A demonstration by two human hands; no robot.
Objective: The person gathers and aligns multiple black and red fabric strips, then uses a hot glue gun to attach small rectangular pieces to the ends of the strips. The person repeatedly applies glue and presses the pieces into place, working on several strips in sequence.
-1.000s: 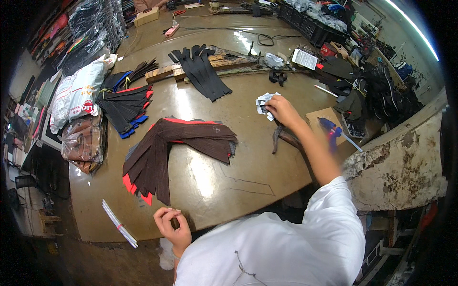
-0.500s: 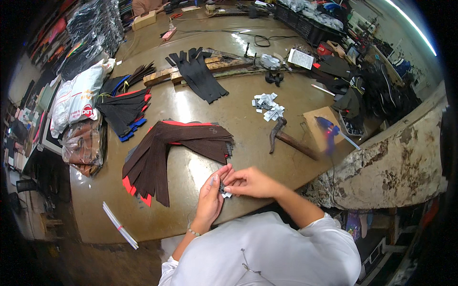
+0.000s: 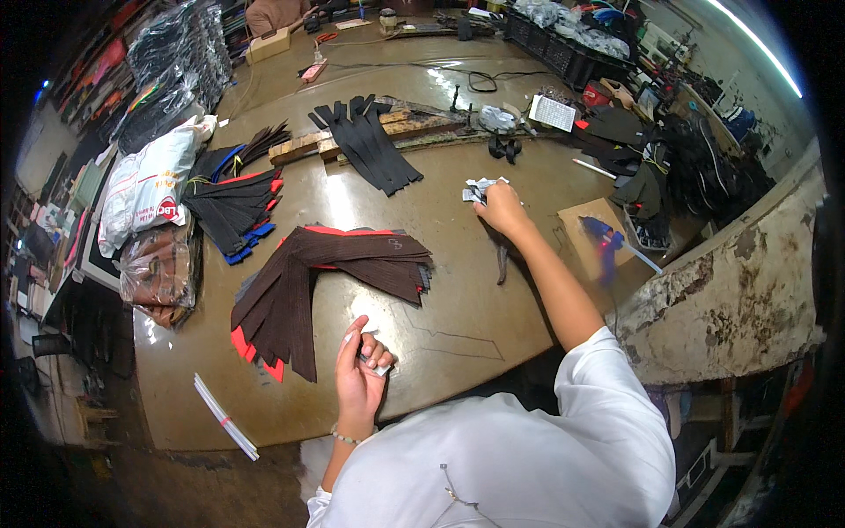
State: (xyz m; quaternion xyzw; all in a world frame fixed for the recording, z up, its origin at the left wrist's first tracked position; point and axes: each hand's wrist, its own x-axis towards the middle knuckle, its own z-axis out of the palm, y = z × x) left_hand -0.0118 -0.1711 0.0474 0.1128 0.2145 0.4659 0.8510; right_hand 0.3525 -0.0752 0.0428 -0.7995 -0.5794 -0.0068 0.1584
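Observation:
Small white-and-grey fabric labels rest in the curled fingers of my left hand, palm up above the near table edge. Out to the far right, my right hand reaches down onto a loose pile of similar labels. Its fingers are bent together at the pile, and their tips and anything between them are hidden. A hammer lies partly covered by my right forearm. Left of centre are fanned brown ribbed strips with red and grey strips beneath.
Black strips lie across wooden boards at the back. A blue glue gun sits on cardboard at right. Thin white sticks lie near left. Bagged goods line the left edge. Another person is far back.
My right hand has left my left hand and moved forward and right to the label pile. My left hand has shifted slightly left, still holding labels. A drawn outline on the table is now uncovered.

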